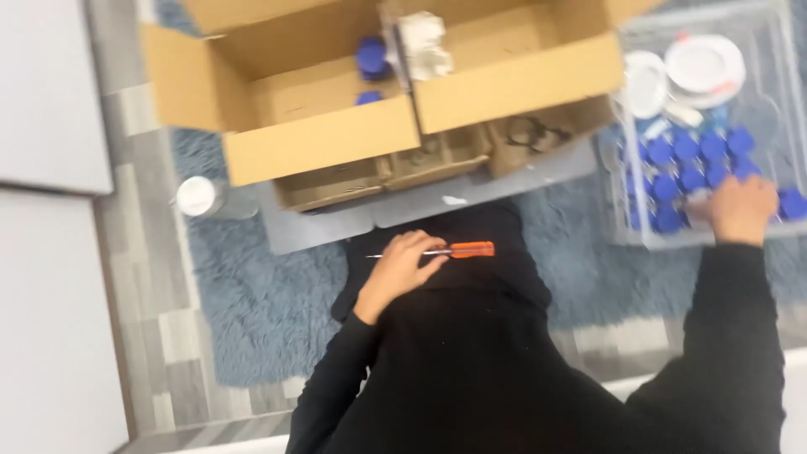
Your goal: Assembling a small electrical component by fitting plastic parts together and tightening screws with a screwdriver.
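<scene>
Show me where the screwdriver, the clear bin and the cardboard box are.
screwdriver [471, 249]: head view, on its orange handle.
clear bin [632, 126]: head view, on its left wall.
cardboard box [324, 150]: head view, on its front flap.

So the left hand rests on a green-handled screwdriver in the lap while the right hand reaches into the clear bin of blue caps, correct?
Not quite: the screwdriver has an orange handle, not green, as the head view shows. The rest holds: the left hand rests on it in the lap while the right hand reaches into the clear bin of blue caps.
</scene>
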